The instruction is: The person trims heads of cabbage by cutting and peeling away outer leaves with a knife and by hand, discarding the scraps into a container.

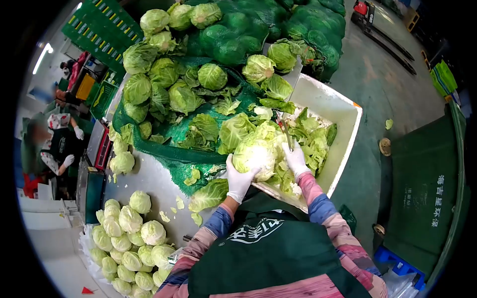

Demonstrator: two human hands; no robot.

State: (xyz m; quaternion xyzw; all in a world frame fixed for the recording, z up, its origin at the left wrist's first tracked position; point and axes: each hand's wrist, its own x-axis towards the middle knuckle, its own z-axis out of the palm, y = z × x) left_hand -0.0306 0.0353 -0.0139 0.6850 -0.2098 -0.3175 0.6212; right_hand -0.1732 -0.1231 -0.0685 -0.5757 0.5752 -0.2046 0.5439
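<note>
You held a cabbage (pixel 256 151) mid-frame, beside the white box (pixel 330 102).
Left fingers (pixel 231 166) clasped it, seemingly for steadiness; right fingers (pixel 289 154) gripped a slim tool (pixel 286 132).

I count one left hand (pixel 242 178) and one right hand (pixel 296 160) on one cabbage (pixel 254 151). Around me are at least a dozen leafy cabbages (pixel 184 97) and eighteen or more trimmed cabbages (pixel 130 219), too overlapped for exactness; at least two net sacks (pixel 228 39); one white box (pixel 344 115), one green bin (pixel 417 198), one pallet truck (pixel 365 20).
</note>
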